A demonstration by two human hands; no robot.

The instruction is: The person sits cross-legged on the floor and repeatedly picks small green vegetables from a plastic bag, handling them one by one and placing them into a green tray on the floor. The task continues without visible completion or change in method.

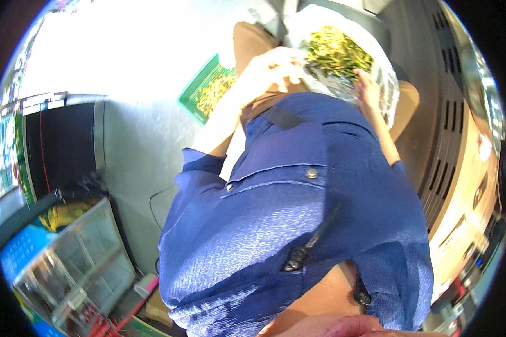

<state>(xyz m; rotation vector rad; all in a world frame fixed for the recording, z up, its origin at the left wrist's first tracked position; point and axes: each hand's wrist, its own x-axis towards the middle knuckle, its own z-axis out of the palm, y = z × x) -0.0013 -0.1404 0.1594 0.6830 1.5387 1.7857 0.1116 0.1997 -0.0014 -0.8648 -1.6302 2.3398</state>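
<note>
A clear plastic bag [386, 99] lies open across my lap. Inside it is a heap of slender yellow-green plant pieces [335, 48], perhaps pods or buds. My right hand [367, 88] is at the near right side of the heap, fingertips at its edge; whether a piece is pinched there is unclear. Over my left thigh, beside the bag, my left hand [276, 71] has bent fingers. Glare washes it out, so anything small in it cannot be made out. A green plastic basket [189, 94] on the floor to the left holds pale yellow pieces [213, 92].
To my right runs dark slatted furniture [434, 113] beside a light wooden surface [468, 177]. At lower left stands a clear-sided case [84, 248] with a blue crate [25, 248]. A black panel [63, 147] is farther up. Glare covers the floor at upper left.
</note>
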